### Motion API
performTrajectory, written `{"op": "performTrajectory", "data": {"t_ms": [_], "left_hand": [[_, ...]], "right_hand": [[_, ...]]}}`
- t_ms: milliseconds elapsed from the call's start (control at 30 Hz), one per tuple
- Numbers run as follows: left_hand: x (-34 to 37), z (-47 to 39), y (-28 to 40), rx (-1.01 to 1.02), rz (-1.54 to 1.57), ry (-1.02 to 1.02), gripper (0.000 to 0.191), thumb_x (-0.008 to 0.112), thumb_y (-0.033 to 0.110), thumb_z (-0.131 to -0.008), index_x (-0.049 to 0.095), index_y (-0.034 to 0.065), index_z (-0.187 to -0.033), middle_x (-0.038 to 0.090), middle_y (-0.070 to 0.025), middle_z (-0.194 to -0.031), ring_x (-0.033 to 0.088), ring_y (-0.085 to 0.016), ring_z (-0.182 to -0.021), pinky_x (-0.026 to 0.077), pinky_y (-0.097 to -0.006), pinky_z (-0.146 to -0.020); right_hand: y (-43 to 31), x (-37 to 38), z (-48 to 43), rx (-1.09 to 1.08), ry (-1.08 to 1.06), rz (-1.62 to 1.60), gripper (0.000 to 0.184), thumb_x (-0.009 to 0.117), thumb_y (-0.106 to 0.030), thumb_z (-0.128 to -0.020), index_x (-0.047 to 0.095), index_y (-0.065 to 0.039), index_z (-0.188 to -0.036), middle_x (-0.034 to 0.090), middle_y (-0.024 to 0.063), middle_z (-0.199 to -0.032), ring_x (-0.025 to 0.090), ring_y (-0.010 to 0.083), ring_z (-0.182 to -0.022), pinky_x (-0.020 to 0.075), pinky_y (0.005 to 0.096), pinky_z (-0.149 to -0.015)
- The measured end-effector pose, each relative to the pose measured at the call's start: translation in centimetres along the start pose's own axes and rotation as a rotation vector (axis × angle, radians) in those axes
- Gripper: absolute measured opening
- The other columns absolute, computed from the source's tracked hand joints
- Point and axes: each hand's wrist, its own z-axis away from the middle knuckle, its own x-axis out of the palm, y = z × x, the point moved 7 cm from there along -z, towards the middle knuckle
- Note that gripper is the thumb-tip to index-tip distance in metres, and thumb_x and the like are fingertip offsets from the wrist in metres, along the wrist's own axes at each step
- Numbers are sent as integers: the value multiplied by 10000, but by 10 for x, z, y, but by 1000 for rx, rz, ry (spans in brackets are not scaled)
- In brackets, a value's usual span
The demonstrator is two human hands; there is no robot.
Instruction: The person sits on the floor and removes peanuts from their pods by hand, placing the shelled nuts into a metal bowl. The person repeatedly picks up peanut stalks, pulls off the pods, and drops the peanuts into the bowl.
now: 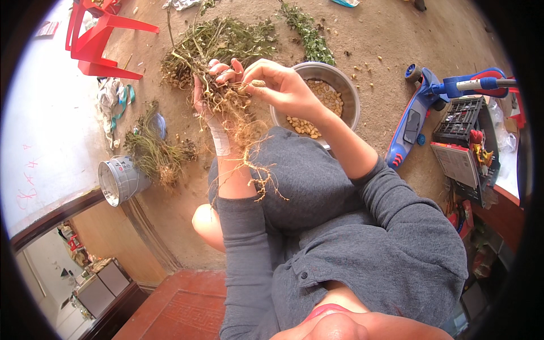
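My left hand (222, 72), its wrist wrapped in a pale band, grips the stems of an uprooted peanut plant (238, 110). Tangled roots and soil hang from the plant over my forearm and lap. With thumb and fingers, my right hand (282, 87) pinches at a peanut pod (258, 83) beside the roots; whether its stalk is still attached I cannot tell. Under my right forearm stands a metal basin (352, 91), partly hidden by it, with many loose peanut pods (323, 95) inside.
Ahead lies a heap of peanut plants (233, 38); a leafy bundle (312, 38) lies beside it. Left are another pulled plant (157, 148), a tipped bucket (123, 178) and a red plastic chair (102, 42). Right are a blue scooter (410, 114) and a black crate (461, 117).
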Motion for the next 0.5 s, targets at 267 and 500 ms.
{"op": "performTrajectory", "data": {"t_ms": [267,500], "left_hand": [[2,5,-9,-20,-6,59,280,528,279,-950,460,21,-1034,549,-83,-876,556,-206,-790,450,-375,-926],[1,4,-5,16,-65,61,290,511,279,-959,456,8,-1048,537,-89,-879,547,-219,-789,466,-352,-857]], "right_hand": [[-5,-6,-13,119,-230,186,120,503,12,-937,567,41,-1033,620,62,-994,576,110,-994,457,264,-922],[-4,-8,-18,27,-204,311,104,535,-47,-924,587,-6,-1004,656,85,-922,625,163,-898,483,303,-833]]}}
